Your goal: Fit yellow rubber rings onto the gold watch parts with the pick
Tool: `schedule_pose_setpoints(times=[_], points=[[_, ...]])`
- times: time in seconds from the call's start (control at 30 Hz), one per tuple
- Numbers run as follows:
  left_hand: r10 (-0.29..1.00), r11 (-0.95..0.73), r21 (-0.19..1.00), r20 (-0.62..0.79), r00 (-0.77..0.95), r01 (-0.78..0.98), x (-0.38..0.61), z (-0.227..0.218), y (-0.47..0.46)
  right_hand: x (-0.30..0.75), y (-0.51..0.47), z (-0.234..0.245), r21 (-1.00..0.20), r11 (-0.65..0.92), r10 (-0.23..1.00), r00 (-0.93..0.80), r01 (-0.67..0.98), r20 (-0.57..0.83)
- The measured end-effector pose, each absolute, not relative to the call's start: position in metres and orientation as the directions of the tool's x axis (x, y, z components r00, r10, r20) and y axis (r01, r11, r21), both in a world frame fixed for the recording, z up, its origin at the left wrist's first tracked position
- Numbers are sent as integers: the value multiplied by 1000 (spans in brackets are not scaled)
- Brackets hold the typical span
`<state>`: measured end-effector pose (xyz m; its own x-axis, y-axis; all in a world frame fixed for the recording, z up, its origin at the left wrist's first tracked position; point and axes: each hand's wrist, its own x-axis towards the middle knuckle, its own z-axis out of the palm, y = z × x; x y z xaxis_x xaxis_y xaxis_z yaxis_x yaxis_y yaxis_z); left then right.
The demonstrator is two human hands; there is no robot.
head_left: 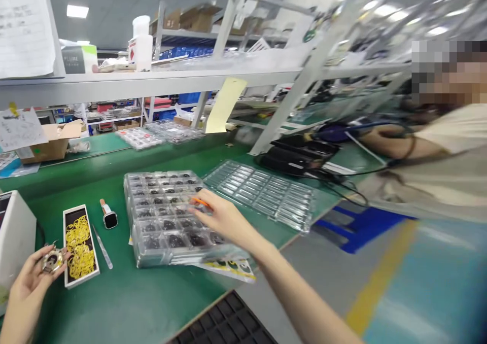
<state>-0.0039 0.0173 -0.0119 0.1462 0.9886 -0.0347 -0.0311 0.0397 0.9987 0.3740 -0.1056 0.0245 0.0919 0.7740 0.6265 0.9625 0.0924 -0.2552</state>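
Stack of clear plastic compartment trays (133,235) on green table (114,303), close to the floor-side edge; dark round parts (168,225) sit in the cells. Printed white-and-yellow sheet (238,269) pokes out from under it toward that edge. Long white box with dark lining (81,280), farther from the edge, holds a heap of yellow rings (81,252). Clear ribbed plastic tray (258,192) lies past the stack, one corner at the table edge.

Hands well apart. Left hand (28,280) just beside the white box, palm up, fingers clamped on a round metal watch case (52,261). Right hand (220,213) reaches over the stack, fingers curled around a thin orange item (200,202); blurred, can't tell if gripped.

Watch case: silvery rim, darker centre, tilted, off the table. Slim metal tweezers (102,248) and square-faced smartwatch (110,220) lie between box and stack.
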Motion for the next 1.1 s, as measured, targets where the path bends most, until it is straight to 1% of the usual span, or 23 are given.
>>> schedule_pose_setpoints(times=[0.03, 0.1, 0.23, 0.33, 0.47, 0.53, 0.57, 0.6, 0.67, 0.7, 0.77, 0.8, 0.87, 0.93, 1.0, 1.1], points=[[988, 47, 999, -42, 146, -28, -5, -11, 18, 394, -110, 29, -223, 103, 859, 26, 969, 511], [986, 61, 998, -56, 157, -29, -7, -9, 21, 421, -120, 34, -189, 123, 925, -43, 974, 378], [980, 95, 995, -92, 177, -7, -9, -9, 27, 432, -127, 29, -146, 121, 960, -78, 982, 269], [980, 110, 994, -110, 167, 6, -6, -9, 27, 427, -120, 18, -117, 116, 973, -89, 986, 211], [987, 100, 995, -98, 130, -7, 2, -4, 20, 427, -115, 10, -85, 126, 980, -110, 988, 168], [982, 126, 991, -118, 146, -52, 5, -1, 15, 424, -117, 13, -70, 132, 974, -116, 989, 193], [976, 153, 985, -138, 171, -83, 6, 0, 14, 420, -117, 15, -73, 126, 963, -105, 989, 247], [967, 181, 977, -156, 200, -115, 6, 1, 13, 413, -116, 18, -93, 122, 943, -86, 988, 322], [948, 221, 959, -169, 270, -179, 6, 1, 12, 386, -108, 23, -196, 157, 869, -41, 968, 493], [939, 231, 952, -163, 303, -203, 5, 0, 12, 366, -102, 24, -271, 221, 836, -39, 937, 547], [922, 230, 945, -136, 362, -232, 4, -3, 13, 316, -84, 24, -416, 394, 791, -72, 820, 607], [915, 222, 945, -117, 385, -240, 4, -5, 14, 289, -74, 22, -481, 459, 787, -91, 747, 610], [905, 203, 946, -83, 418, -251, 3, -9, 15, 239, -52, 14, -600, 520, 798, -95, 608, 596], [895, 176, 949, -44, 444, -261, 3, -12, 16, 202, -32, 6, -698, 506, 828, -58, 507, 557], [879, 149, 954, -7, 476, -260, 4, -14, 15, 181, -17, -1, -781, 452, 871, -23, 431, 491], [854, 129, 963, 14, 519, -238, 6, -16, 12, 175, -8, -7, -869, 365, 920, 15, 334, 392]])
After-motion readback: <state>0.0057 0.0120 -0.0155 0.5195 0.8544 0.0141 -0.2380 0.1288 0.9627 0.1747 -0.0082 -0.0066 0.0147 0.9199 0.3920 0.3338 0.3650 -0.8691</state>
